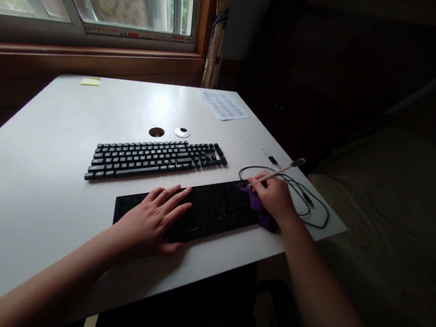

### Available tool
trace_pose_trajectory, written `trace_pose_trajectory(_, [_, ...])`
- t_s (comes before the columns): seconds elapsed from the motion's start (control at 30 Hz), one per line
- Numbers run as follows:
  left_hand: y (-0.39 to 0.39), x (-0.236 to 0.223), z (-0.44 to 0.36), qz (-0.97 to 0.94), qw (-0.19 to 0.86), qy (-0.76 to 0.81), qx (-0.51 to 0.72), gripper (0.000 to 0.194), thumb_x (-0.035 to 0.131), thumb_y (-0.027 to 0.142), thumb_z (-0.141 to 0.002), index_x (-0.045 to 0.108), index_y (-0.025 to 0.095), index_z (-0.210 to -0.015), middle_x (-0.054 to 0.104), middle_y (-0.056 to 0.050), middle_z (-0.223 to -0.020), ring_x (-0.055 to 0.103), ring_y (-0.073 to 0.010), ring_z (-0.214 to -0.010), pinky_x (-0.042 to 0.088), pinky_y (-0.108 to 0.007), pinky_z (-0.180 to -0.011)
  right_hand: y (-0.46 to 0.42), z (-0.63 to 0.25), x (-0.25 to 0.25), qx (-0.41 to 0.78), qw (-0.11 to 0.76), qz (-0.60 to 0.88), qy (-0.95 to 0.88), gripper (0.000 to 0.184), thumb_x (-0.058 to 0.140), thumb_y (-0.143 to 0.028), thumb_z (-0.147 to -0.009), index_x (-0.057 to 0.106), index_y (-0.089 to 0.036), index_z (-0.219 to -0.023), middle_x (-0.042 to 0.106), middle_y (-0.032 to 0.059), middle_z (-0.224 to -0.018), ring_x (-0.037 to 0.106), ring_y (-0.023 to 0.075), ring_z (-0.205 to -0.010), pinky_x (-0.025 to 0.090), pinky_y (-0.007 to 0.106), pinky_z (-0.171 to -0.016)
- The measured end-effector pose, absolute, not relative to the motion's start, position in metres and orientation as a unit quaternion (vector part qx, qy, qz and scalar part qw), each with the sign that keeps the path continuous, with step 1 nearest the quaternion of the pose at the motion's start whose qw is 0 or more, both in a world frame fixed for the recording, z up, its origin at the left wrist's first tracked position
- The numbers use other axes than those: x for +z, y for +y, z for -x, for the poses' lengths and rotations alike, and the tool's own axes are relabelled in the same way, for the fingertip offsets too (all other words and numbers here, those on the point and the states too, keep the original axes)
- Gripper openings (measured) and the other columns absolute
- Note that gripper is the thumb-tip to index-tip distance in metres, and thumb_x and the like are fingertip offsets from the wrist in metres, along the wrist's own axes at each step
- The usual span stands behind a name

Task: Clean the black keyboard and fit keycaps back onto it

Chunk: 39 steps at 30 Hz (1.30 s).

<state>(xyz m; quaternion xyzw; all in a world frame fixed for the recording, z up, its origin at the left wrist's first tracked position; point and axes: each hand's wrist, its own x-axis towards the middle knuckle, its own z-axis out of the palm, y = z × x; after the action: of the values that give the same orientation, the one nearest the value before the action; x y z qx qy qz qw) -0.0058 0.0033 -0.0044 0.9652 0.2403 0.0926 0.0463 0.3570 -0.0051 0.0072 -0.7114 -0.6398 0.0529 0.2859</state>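
Observation:
A black keyboard base (218, 209) with its keycaps off lies near the front edge of the white table. My left hand (152, 217) rests flat on its left half, fingers spread, thumb over the front edge. At the right end, my right hand (274, 196) is closed around a thin pale stick (285, 169) with a thicker dark far end. Its lower tip meets a purple cloth (258, 208), which lies bunched over the base's right end under that hand. Whether the fingers also pinch the cloth is hidden. Behind the base, loose dark keycaps (137, 159) are laid out in keyboard order.
A black cable (327, 215) lies coiled at the table's right edge. Farther back are a round hole (157, 132), a metal ring (182, 132), printed sheets (226, 106) and a yellow note pad (90, 81). A window (132, 10) stands behind the table (45, 199).

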Motion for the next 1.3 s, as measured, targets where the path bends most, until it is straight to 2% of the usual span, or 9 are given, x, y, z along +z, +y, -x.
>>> trace_pose_trajectory(0.37, [0.004,-0.004,0.005,-0.965,0.049,0.241,0.090,0.077,0.066,0.055,-0.086,0.048,0.016,-0.149,0.024,-0.015,-0.169,0.025,-0.0375,-0.155,0.021,-0.055,-0.125,-0.007,-0.353,0.006,0.104,0.309,0.665,-0.672,0.022,0.060,-0.040,-0.094,0.067,-0.024,-0.080,0.070,0.0011,-0.068,0.067,0.0222,-0.071,0.045,0.032,-0.072])
trace_pose_trajectory(0.67, [0.003,-0.006,0.006,-0.965,0.048,0.241,0.092,0.078,0.068,0.054,-0.085,0.049,0.015,-0.149,0.023,-0.015,-0.170,0.026,-0.0381,-0.154,0.022,-0.055,-0.125,0.006,-0.342,0.001,0.064,0.336,0.672,-0.656,0.020,0.062,-0.039,-0.092,0.070,-0.022,-0.083,0.072,0.0016,-0.069,0.069,0.0225,-0.070,0.047,0.031,-0.072])
trace_pose_trajectory(0.9, [0.004,-0.007,0.007,-0.963,0.045,0.246,0.097,0.077,0.067,0.054,-0.085,0.049,0.016,-0.149,0.025,-0.014,-0.169,0.028,-0.0380,-0.154,0.023,-0.055,-0.125,-0.005,-0.354,0.000,0.047,0.304,0.678,-0.668,0.023,0.060,-0.040,-0.093,0.068,-0.023,-0.080,0.073,0.0033,-0.073,0.068,0.0231,-0.073,0.045,0.032,-0.070])
trace_pose_trajectory(1.07, [0.004,-0.008,0.007,-0.964,0.047,0.245,0.093,0.077,0.067,0.055,-0.085,0.048,0.016,-0.150,0.025,-0.014,-0.169,0.026,-0.0374,-0.154,0.021,-0.054,-0.126,-0.013,-0.369,-0.003,0.051,0.329,0.699,-0.633,0.027,0.063,-0.045,-0.092,0.068,-0.022,-0.078,0.070,0.0017,-0.066,0.068,0.0223,-0.067,0.046,0.032,-0.070])
trace_pose_trajectory(1.3, [0.004,-0.007,0.007,-0.966,0.040,0.241,0.087,0.077,0.067,0.054,-0.085,0.048,0.016,-0.150,0.023,-0.015,-0.169,0.025,-0.0372,-0.155,0.022,-0.055,-0.125,-0.004,-0.364,-0.004,0.046,0.330,0.691,-0.641,0.024,0.062,-0.042,-0.092,0.068,-0.023,-0.080,0.071,0.0019,-0.066,0.069,0.0233,-0.070,0.046,0.032,-0.071])
